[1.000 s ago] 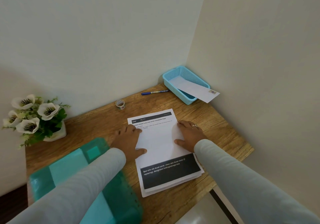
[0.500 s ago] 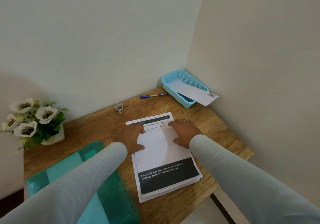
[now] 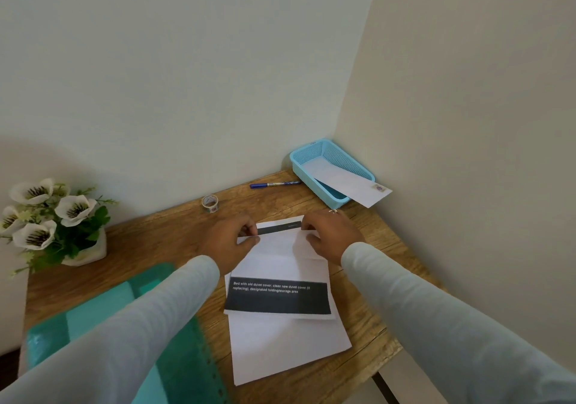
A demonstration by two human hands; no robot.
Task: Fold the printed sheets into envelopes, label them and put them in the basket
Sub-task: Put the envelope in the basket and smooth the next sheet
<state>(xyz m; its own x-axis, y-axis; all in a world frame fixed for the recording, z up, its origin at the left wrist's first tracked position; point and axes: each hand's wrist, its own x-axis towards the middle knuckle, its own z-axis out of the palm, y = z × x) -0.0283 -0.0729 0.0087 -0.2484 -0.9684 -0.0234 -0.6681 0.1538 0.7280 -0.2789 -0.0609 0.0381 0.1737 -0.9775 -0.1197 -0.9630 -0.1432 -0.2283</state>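
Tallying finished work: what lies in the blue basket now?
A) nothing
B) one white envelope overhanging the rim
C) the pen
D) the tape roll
B: one white envelope lies in the blue basket, one end past its rim; pen and tape roll lie outside it.

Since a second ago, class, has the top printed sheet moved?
Yes. The top sheet has drawn back toward the wall, away from the near desk edge, uncovering the stack beneath.

White sheet point(image 3: 280, 260) with black bands, white text. Light blue mesh basket point(image 3: 299, 166), white envelope point(image 3: 349, 185). Blue pen point(image 3: 274, 184). Patterned tape roll point(image 3: 209, 203). Brown wood-grain table point(image 3: 156, 238). Translucent teal folder point(image 3: 93, 319). White flowers point(image 3: 74, 208), dark centres, green leaves point(image 3: 99, 216), white pot point(image 3: 90, 252). Pale grey-blue sleeves point(image 3: 436, 310).
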